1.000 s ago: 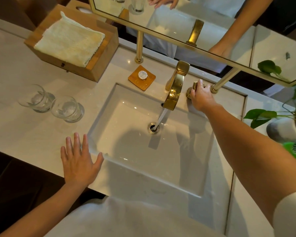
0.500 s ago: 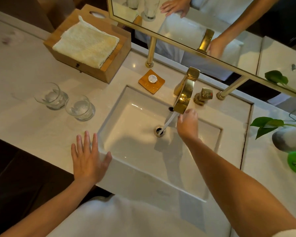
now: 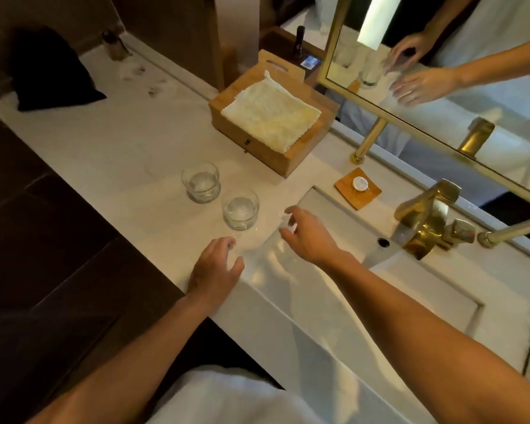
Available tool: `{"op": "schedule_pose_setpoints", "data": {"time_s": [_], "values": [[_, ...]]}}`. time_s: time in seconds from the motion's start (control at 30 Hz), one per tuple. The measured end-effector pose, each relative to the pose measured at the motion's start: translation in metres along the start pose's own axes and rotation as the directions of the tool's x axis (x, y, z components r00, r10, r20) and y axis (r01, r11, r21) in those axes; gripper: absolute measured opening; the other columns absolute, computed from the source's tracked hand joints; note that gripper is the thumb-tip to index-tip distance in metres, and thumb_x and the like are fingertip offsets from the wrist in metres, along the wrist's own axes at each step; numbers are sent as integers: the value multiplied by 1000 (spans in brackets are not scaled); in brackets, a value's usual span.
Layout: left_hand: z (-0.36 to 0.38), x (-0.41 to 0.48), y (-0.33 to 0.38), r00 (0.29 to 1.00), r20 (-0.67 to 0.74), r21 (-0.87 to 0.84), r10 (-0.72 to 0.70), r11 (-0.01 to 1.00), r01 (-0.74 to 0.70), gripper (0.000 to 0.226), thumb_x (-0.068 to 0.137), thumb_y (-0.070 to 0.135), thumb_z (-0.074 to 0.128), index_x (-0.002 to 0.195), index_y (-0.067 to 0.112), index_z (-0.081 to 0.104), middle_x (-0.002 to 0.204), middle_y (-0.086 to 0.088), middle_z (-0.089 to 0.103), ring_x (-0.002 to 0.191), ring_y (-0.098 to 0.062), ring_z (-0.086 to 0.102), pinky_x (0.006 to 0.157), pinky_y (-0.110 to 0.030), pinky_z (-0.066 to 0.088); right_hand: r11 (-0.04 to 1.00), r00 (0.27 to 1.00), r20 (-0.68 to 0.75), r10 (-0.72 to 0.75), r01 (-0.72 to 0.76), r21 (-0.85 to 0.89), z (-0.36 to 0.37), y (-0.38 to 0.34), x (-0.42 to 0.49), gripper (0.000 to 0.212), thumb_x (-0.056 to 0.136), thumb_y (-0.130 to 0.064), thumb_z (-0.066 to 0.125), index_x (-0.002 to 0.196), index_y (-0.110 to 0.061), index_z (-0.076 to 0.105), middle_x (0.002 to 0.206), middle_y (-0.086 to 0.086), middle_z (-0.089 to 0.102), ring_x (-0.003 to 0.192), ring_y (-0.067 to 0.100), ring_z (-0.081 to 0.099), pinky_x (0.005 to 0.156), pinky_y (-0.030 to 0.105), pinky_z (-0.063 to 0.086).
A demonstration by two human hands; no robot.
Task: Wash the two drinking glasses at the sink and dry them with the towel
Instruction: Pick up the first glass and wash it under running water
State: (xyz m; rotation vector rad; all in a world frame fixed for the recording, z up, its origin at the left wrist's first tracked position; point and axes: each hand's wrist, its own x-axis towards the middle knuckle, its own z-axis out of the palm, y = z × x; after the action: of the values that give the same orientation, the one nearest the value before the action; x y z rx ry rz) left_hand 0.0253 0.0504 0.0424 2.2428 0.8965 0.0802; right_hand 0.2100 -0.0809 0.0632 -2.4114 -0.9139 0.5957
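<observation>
Two short clear glasses stand upright on the pale counter left of the sink: the far glass (image 3: 200,182) and the near glass (image 3: 240,208). My right hand (image 3: 307,234) hovers over the sink's left rim, fingers spread and loosely bent, a short gap from the near glass, holding nothing. My left hand (image 3: 216,267) is at the counter's front edge, just below the near glass, fingers loosely curled and empty. A folded cream towel (image 3: 271,113) lies on a wooden box (image 3: 257,149) behind the glasses. The gold faucet (image 3: 423,218) runs water into the white sink (image 3: 410,289).
A small wooden coaster (image 3: 357,188) with a round white item sits behind the sink. A gold-framed mirror (image 3: 441,123) on gold posts stands along the back. A dark cloth (image 3: 49,75) lies at the counter's far left end.
My right hand left the faucet handle, passed under the running water and moved left toward the glasses. My left hand lifted off its flat rest and curled. The camera swung left.
</observation>
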Motion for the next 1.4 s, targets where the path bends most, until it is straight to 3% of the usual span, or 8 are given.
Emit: {"op": "schedule_pose_setpoints", "data": {"time_s": [0.2,0.4,0.67,0.87,1.0,1.1,1.23,1.4], "values": [[-25,39,8,997,16,-285,-80,955,82,71,87,10,71,148,15,36,139,-6,50,104,-21,61,86,-28,53,987,996,84,-43,29,159,22,-61,35,106,76,-45,82,157,-20,18,160,10,29,143,28,34,115,40,31],[-30,64,18,998,40,-383,-50,922,62,71,84,5,72,146,20,42,112,4,62,98,-12,62,79,-19,50,971,1000,-4,17,-15,238,32,-73,43,99,67,-48,86,148,-19,37,142,7,52,126,24,51,103,35,43],[9,61,38,977,186,-377,108,926,-30,76,80,12,80,146,20,42,133,-5,54,112,-18,57,92,-37,54,919,958,-166,234,-162,361,16,-27,-8,92,64,-49,87,142,-26,45,132,-2,59,115,15,54,95,30,49],[70,45,84,841,414,-345,348,915,-208,75,79,28,82,144,22,44,137,-7,54,116,-20,57,88,-37,59,781,827,-243,507,-322,535,-1,32,-80,87,65,-42,90,138,-26,46,126,-3,59,111,14,58,88,27,55],[102,28,117,743,570,-349,350,922,-167,73,80,29,82,142,30,42,128,5,56,110,-12,56,79,-18,50,651,733,-221,643,-371,662,-10,61,-119,85,69,-37,89,141,-22,45,121,-8,55,109,12,56,77,14,51],[122,17,135,721,615,-338,319,933,-125,77,77,29,85,140,32,40,115,9,55,102,-17,61,76,-18,51,570,702,-197,684,-346,746,-12,77,-132,86,67,-33,91,140,-20,47,123,-4,60,110,17,62,83,25,59],[138,12,149,746,610,-311,267,947,-84,70,76,33,85,133,31,44,117,2,57,98,-20,63,79,-29,58,501,699,-162,696,-312,808,-16,92,-134,79,69,-30,90,136,-19,50,123,0,61,108,18,62,87,34,60],[151,7,167,797,540,-289,272,949,-128,67,80,28,82,133,20,42,107,1,58,82,-10,60,61,-15,47,398,792,-22,610,-282,873,-19,119,-132,87,62,-39,91,135,-22,48,126,4,60,113,22,62,93,38,58]]}}
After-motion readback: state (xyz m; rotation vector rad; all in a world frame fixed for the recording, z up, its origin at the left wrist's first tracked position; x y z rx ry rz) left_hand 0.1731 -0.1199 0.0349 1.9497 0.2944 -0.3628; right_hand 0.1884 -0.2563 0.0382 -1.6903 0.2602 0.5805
